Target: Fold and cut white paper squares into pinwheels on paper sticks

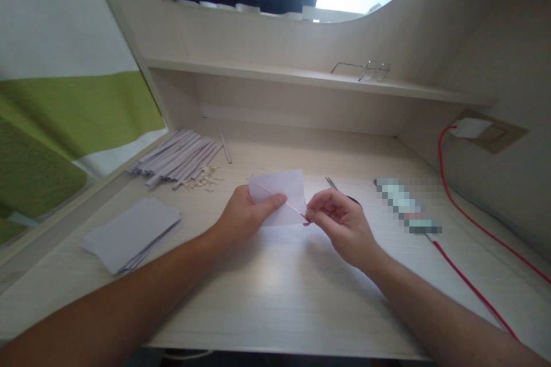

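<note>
Fingers: left hand [245, 215] pinches the paper [279, 198] at its left edge, right hand [340, 221] pinches its lower right corner, mid-desk [275, 298], scissors [333, 184] behind. Light, floppy, creases easily; hold by edges.

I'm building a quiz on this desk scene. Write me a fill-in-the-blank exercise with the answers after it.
1. Both hands hold a small white sheet of ____ above the desk.
2. The left hand pins the sheet with its ____ on top.
3. A pair of ____ lies on the shelf above.
4. The cable running along the desk's right side is ____.

Missing words: paper; thumb; glasses; red
</note>
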### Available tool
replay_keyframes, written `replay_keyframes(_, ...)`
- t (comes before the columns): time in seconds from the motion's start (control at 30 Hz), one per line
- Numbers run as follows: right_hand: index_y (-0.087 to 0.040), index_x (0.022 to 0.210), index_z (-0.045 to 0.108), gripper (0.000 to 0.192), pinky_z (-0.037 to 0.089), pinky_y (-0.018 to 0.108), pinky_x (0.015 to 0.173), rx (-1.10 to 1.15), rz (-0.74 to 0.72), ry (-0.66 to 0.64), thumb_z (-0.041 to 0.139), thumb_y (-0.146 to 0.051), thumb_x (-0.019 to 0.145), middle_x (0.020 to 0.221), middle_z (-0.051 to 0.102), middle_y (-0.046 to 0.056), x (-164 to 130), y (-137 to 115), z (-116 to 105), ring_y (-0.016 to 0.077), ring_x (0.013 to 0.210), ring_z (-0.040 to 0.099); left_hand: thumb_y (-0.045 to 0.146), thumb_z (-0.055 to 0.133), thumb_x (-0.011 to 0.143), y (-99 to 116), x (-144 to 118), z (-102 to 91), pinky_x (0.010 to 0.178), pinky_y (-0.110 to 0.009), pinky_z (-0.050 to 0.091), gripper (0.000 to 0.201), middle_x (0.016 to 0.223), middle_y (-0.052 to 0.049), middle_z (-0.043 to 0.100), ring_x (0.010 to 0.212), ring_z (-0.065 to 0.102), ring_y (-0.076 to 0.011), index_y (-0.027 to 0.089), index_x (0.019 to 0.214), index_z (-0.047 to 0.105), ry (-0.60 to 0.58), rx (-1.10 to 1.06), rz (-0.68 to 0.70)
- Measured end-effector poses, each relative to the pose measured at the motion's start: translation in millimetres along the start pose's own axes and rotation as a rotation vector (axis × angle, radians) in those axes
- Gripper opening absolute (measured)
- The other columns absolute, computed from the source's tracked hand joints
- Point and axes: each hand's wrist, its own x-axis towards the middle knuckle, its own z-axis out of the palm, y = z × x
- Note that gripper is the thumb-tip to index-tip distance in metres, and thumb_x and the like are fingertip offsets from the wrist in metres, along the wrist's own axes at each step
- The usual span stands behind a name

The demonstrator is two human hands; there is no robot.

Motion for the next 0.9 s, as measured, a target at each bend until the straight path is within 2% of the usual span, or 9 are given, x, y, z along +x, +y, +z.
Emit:
replay_keyframes(0.17,-0.020,0.084,0.067,0.004,0.058,0.032,0.070,0.054,0.010,0.010,0.066,-0.020,0.088,0.077,0.066,0.000,1.7,-4.9,1.6,0.0157,0.071,0.068,0.037,0.082,0.076,4.1,-0.6,1.4,0.068,-0.029,0.056,0.028,0.088,-0.007,0.081,0.074,0.073,-0.0210,0.013,0.091,0.078,0.023,-0.021,-0.016)
replay_keyframes(0.33,-0.021,0.087,0.065,0.007,0.056,0.032,0.070,-0.004,0.013,0.035,0.071,-0.023,0.086,0.077,0.068,0.000,2.1,-5.2,1.8,0.0172,0.071,0.068,0.037,0.081,0.077,1.7,0.8,0.3,0.068,-0.028,0.056,0.028,0.089,-0.007,0.081,0.075,0.072,-0.0207,0.014,0.092,0.079,0.003,-0.002,-0.025)
replay_keyframes(0.43,-0.021,0.087,0.065,0.009,0.055,0.032,0.072,-0.212,-0.039,0.110,0.071,-0.027,0.086,0.081,0.071,0.003,11.2,-2.2,-12.2,0.0190,0.075,0.069,0.038,0.080,0.077,0.7,2.4,-0.2,0.066,-0.028,0.055,0.030,0.088,-0.007,0.080,0.073,0.072,-0.0203,0.013,0.092,0.078,0.005,0.007,-0.041)
replay_keyframes(0.5,-0.020,0.088,0.068,0.011,0.053,0.031,0.073,-0.507,-0.033,0.185,0.068,-0.031,0.087,0.087,0.073,0.005,21.7,-1.1,-30.9,0.0198,0.079,0.069,0.039,0.080,0.076,2.2,3.0,0.1,0.063,-0.027,0.053,0.030,0.085,-0.007,0.080,0.070,0.071,-0.0197,0.013,0.090,0.078,0.017,0.024,-0.055)
replay_keyframes(0.53,-0.019,0.091,0.070,0.014,0.051,0.030,0.072,-0.705,0.040,0.201,0.064,-0.032,0.089,0.090,0.074,0.006,27.2,-0.9,-42.2,0.0198,0.080,0.069,0.039,0.080,0.075,3.5,3.1,0.3,0.061,-0.027,0.052,0.030,0.083,-0.007,0.079,0.068,0.070,-0.0194,0.013,0.088,0.078,0.022,0.036,-0.062)
replay_keyframes(0.57,-0.020,0.094,0.072,0.018,0.050,0.029,0.073,-0.913,0.160,0.160,0.060,-0.033,0.091,0.092,0.076,0.006,32.3,-1.0,-54.0,0.0195,0.082,0.069,0.040,0.080,0.074,5.1,3.0,0.5,0.059,-0.027,0.051,0.030,0.081,-0.007,0.079,0.066,0.069,-0.0191,0.013,0.086,0.078,0.028,0.049,-0.065)
replay_keyframes(0.6,-0.019,0.092,0.074,0.019,0.047,0.029,0.070,-0.989,0.232,0.145,0.062,-0.033,0.089,0.090,0.076,0.008,36.5,-1.2,-65.5,0.0205,0.080,0.068,0.040,0.080,0.074,6.6,2.9,0.6,0.058,-0.026,0.050,0.029,0.078,-0.007,0.078,0.064,0.068,-0.0189,0.013,0.084,0.077,0.035,0.060,-0.064)
replay_keyframes(0.73,-0.017,0.074,0.076,0.019,0.037,0.030,0.058,-1.129,0.437,0.076,0.073,-0.036,0.077,0.075,0.075,0.010,42.6,-2.2,-96.6,0.0219,0.069,0.065,0.040,0.080,0.072,9.5,2.4,0.5,0.056,-0.026,0.049,0.028,0.072,-0.006,0.077,0.061,0.067,-0.0188,0.013,0.076,0.076,0.067,0.095,-0.051)
replay_keyframes(0.9,-0.018,0.071,0.078,0.023,0.032,0.030,0.055,-1.192,0.608,-0.033,0.077,-0.040,0.072,0.071,0.073,0.010,42.6,-3.4,-96.8,0.0203,0.061,0.063,0.044,0.081,0.070,2.8,6.2,-1.4,0.058,-0.027,0.049,0.032,0.075,-0.007,0.078,0.063,0.068,-0.0198,0.013,0.079,0.077,0.053,0.075,-0.003)
